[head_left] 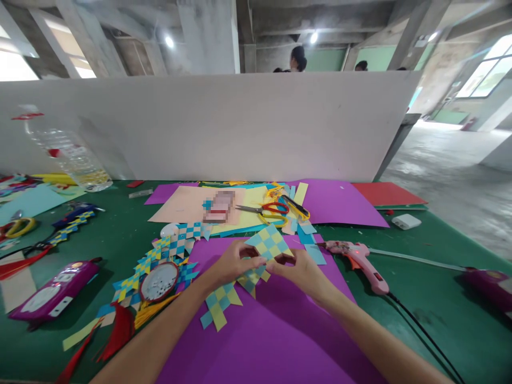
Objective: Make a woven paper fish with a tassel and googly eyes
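Between my two hands is a woven paper square (273,243) in a yellow and light-blue check. My left hand (236,261) pinches its left edge, and my right hand (298,271) pinches its lower right side. Just below my fingers, more woven paper pieces (221,304) with loose strip ends lie on a large purple sheet (256,352). Left of my left forearm rests a long woven paper piece (150,261) in blue and yellow. A round dish (159,281) with small dark specks sits against it, near a red tassel (120,330).
A pink glue gun (362,258) with its cord lies at right. Scissors (266,210) and a box cutter (296,206) rest on coloured paper behind my hands. A purple electrical device (56,292) and a plastic bottle (70,152) stand left. A white partition (240,125) closes off the table's back.
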`<act>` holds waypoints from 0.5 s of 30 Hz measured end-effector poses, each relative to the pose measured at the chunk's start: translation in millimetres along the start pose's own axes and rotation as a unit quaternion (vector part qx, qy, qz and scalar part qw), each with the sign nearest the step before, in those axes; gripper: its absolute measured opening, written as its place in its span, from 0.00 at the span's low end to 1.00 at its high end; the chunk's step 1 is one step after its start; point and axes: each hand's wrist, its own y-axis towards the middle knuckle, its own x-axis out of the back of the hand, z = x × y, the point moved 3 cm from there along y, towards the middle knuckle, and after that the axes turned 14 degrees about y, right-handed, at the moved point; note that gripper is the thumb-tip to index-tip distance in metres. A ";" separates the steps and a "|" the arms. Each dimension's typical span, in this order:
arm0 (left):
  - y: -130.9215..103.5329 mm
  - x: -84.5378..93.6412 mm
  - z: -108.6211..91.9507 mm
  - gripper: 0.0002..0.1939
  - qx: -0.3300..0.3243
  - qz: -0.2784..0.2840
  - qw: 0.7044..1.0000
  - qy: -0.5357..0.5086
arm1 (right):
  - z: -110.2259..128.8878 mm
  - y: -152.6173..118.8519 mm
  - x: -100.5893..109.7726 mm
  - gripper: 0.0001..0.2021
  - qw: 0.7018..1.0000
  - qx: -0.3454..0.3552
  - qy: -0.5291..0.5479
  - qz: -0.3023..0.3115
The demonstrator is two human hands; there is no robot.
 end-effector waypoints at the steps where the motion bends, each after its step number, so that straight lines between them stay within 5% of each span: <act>1: 0.0 0.1 0.1 0.16 -0.006 0.001 1.000 0.006 | 0.9 -0.2 -0.3 0.13 1.000 0.002 0.010 -0.002; 9: -3.4 -1.1 -3.7 0.24 0.057 -0.025 0.998 0.023 | 1.2 0.7 -1.4 0.12 1.000 0.007 0.017 -0.002; 15: -3.3 -0.3 -9.4 0.19 0.024 0.003 0.999 0.044 | -0.5 2.3 0.8 0.15 1.000 -0.012 0.020 -0.008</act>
